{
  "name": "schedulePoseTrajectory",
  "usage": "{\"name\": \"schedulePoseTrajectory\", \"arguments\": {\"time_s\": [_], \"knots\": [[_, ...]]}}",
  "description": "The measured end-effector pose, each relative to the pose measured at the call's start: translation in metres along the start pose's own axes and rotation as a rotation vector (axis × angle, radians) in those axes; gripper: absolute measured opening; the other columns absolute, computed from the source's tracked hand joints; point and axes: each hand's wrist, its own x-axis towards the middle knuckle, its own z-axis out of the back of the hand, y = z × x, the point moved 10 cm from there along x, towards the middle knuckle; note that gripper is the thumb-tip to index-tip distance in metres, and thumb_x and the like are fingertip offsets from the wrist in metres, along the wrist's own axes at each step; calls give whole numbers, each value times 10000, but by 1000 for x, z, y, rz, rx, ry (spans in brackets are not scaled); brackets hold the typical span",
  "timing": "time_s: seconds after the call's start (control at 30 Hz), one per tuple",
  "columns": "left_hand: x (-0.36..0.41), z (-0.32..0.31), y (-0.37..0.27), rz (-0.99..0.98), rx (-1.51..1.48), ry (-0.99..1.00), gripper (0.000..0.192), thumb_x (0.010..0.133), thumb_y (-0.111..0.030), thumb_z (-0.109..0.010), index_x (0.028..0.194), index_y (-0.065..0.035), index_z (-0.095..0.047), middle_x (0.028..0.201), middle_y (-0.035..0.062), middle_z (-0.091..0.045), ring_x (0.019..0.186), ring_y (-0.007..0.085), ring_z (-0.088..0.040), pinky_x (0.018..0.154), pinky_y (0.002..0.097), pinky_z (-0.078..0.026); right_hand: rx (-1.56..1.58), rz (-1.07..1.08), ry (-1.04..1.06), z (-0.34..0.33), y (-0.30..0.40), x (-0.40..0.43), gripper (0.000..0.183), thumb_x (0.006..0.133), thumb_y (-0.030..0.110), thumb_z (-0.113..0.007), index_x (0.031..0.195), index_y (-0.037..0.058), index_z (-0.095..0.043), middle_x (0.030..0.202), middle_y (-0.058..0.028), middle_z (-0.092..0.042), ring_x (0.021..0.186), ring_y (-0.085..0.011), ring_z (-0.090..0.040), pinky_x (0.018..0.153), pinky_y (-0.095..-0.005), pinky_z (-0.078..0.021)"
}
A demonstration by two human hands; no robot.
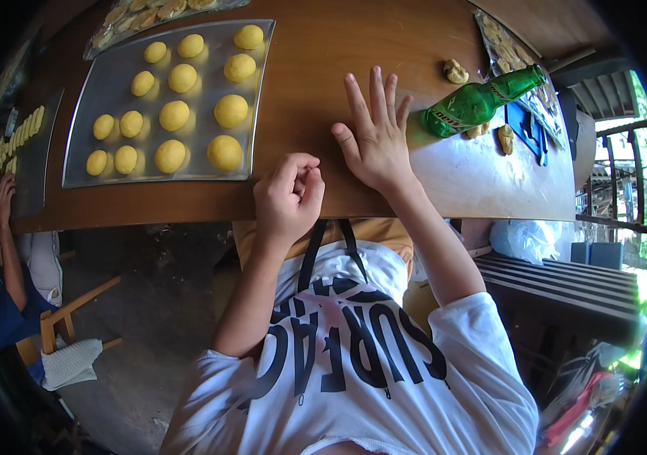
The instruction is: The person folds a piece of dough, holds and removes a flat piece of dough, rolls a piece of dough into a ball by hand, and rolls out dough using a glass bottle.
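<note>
My left hand (289,196) rests over the wooden table's front edge, its fingers curled in and no object showing in it. It is close to the near right corner of a metal baking tray (198,125). Rows of round yellow dough balls (174,115) sit on that tray, smaller towards its left side. My right hand (377,139) is spread, back up and fingers apart, over the brown tabletop (312,85). Just right of its fingers is a green glass bottle (460,111); whether it stands or lies I cannot tell.
Small light-brown pieces (456,71) lie around the bottle, near a blue flat object (522,131). Clear packs of similar pieces (147,17) are at the back. At far left, another person's hands (5,196) are beside pale dough strips (27,131) on a second tray.
</note>
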Motion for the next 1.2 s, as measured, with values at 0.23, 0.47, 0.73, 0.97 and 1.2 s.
{"name": "schedulePoseTrajectory", "arguments": {"time_s": [0.23, 0.47, 0.73, 0.97, 1.2], "knots": [[2, 4, -4, -47, 41, 5, 78, 928, -29, -709, 997, -10, -681, 748, 21, -656, 599, 47, -565, 562, 216, -472, 98, 48, -147, 52, 11, 36, 606, 1070, 559, -358, 1576, 232, -423, 1629, -325, -262, 1507, -601, -134, 1150, -786, -81], [2, -3, -4, -1, -49, 26, 90, 922, -39, -719, 1000, -7, -689, 770, 28, -662, 608, 53, -564, 557, 215, -468, -45, 50, -140, 21, -7, 28, 592, 1067, 498, -419, 1602, 251, -371, 1639, -302, -239, 1504, -594, -142, 1131, -806, -100], [5, -1, -9, -86, -50, 45, 100, 926, -44, -720, 1004, 8, -688, 777, 31, -648, 628, 51, -553, 561, 214, -462, 79, 137, -216, 25, 13, 19, 524, 1062, 462, -457, 1534, 234, -477, 1592, -285, -326, 1476, -582, -237, 1145, -775, -170], [5, -8, -3, -6, 97, 83, 107, 906, -20, -726, 1007, 7, -702, 766, 28, -651, 618, 46, -543, 551, 213, -448, 714, -124, -548, 84, -40, 19, 263, 1058, 161, -552, 1020, -3, -754, 883, -142, -758, 832, -265, -739, 752, -355, -576], [22, -62, -20, -6, 485, 255, 339, 920, -352, -725, 1058, -44, -752, 867, 128, -671, 798, 343, -682, 731, 453, -553, 853, -369, -529, 130, -74, -79, 342, 1094, 221, -523, 962, -7, -741, 677, -36, -655, 600, -77, -629, 555, -228, -487]]}}
